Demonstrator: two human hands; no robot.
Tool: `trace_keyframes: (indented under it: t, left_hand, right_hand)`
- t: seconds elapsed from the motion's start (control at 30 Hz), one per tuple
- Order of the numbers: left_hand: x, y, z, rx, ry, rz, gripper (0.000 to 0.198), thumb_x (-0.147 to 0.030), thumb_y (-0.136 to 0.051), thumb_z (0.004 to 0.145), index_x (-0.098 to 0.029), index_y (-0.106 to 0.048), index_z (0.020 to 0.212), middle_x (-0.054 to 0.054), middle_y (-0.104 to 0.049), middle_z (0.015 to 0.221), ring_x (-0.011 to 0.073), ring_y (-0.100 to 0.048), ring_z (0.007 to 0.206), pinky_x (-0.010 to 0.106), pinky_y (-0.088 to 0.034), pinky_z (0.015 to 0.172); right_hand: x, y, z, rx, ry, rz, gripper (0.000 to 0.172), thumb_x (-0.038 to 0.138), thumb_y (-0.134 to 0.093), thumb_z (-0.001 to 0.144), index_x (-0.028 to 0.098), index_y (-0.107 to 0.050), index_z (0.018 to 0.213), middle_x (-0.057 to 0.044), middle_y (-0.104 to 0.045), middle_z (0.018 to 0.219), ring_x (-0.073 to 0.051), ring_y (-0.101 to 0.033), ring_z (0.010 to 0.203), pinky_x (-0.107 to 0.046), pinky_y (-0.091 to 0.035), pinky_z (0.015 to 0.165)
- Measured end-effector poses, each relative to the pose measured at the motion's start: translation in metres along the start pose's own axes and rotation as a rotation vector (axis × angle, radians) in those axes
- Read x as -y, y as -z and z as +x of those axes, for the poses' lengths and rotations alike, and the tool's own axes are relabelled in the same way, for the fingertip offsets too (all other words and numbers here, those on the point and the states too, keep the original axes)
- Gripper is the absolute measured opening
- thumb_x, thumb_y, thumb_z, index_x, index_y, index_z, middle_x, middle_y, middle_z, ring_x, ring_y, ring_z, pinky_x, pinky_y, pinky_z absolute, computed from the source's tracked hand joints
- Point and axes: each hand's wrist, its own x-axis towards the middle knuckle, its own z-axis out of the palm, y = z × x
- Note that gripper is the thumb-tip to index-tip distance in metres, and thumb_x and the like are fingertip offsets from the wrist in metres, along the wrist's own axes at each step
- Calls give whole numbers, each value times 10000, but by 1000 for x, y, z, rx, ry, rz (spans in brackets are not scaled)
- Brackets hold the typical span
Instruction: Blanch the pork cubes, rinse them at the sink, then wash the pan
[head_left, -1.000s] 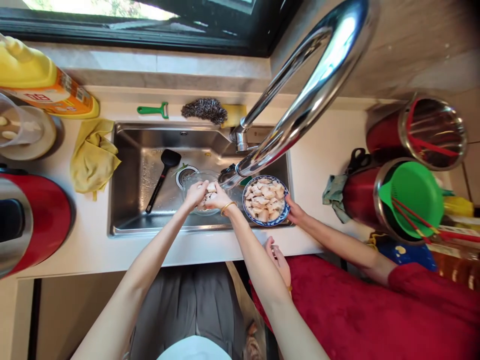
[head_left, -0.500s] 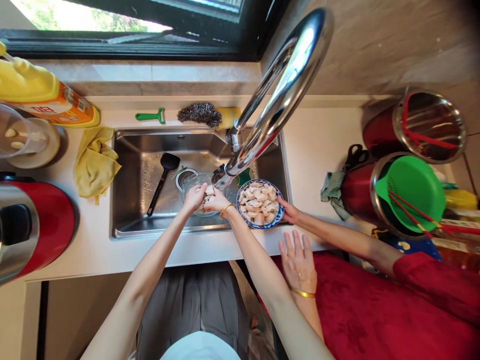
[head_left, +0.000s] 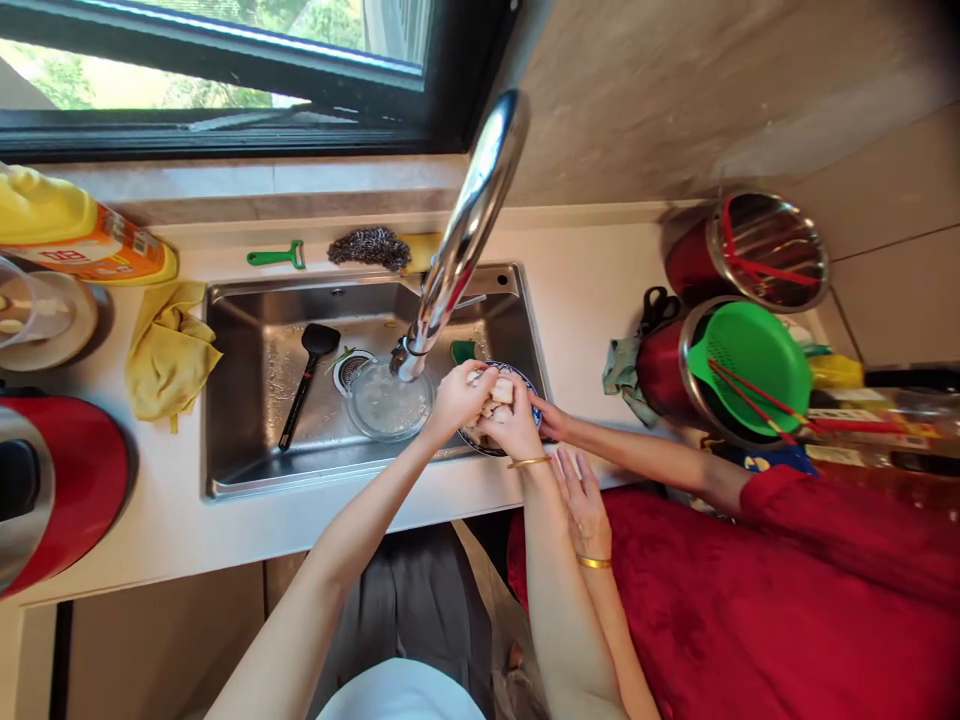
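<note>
My left hand (head_left: 461, 400) and my right hand (head_left: 516, 432), with a gold bangle at the wrist, are cupped together. Between them they hold a pile of pale slices of meat or fish (head_left: 496, 393). Both hands are over a blue-and-white plate (head_left: 478, 443), which they largely hide. A co-worker's hand (head_left: 553, 420) grips the plate's right edge. Left of my hands, a clear bowl (head_left: 367, 426) stands in the sink below the faucet spout, with cloudy liquid inside.
The faucet (head_left: 480, 200) arches above the sink (head_left: 247, 476), where a black spatula (head_left: 306, 380) lies. A co-worker's other hand (head_left: 589, 515) is beside my right forearm. Red pots (head_left: 667, 375), a green strainer (head_left: 757, 365) and a yellow cloth (head_left: 171, 350) are on the counter.
My hands have moved right, from the clear bowl to over the plate, carrying the pale slices. The bowl is now uncovered. My view has shifted, and the co-worker still holds the plate.
</note>
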Motion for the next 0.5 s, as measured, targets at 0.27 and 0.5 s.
trace_keyframes:
  t: [0.27,0.5]
  left_hand:
    - [30,-63,-4,26,-70,217,354,-410,-418,933,-195,-659,1076,106,-685,1097,278,-525,1112,436,-346,1003]
    - [58,-51,-4,2,-213,163,356,-306,-395,942,-172,-572,1220,99,-606,1272,221,-497,1195,396,-356,1051]
  right_hand:
    - [-42,1,-26,-149,-31,-238,491,191,-525,732,334,-559,1200,-45,-562,1315,-222,-355,1376,-506,-33,1221]
    - [-53,-4,-28,-195,-50,-231,484,249,-446,795,290,-526,1271,-49,-522,1366,-210,-353,1375,-538,-100,1201]
